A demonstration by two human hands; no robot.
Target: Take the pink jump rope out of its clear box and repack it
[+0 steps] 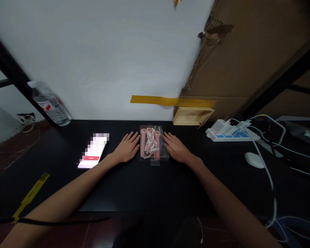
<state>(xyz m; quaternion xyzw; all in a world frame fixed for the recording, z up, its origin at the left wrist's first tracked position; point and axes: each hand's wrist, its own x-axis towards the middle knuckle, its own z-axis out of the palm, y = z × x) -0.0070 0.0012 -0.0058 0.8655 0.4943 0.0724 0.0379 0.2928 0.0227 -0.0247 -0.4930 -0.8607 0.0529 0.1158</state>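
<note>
A clear plastic pack (150, 143) lies flat on the black table. Inside are two pink handles and a heap of pink and white tube-shaped beads, which look like a beaded skipping rope (152, 141). My left hand (126, 147) rests palm down just left of the pack, fingers stretched out and thumb close to its edge. On the opposite side my right hand (177, 147) lies flat too, its fingertips by the pack's right edge. Neither hand holds anything. Whether the fingers touch the plastic I cannot tell.
A lit phone (94, 150) lies left of my left hand. A water bottle (50, 105) leans at the back left. Against the wall stands a shallow wooden box (192, 116). To the right are a white power strip (229, 132), a mouse (254, 160) and loose white cables (270, 175).
</note>
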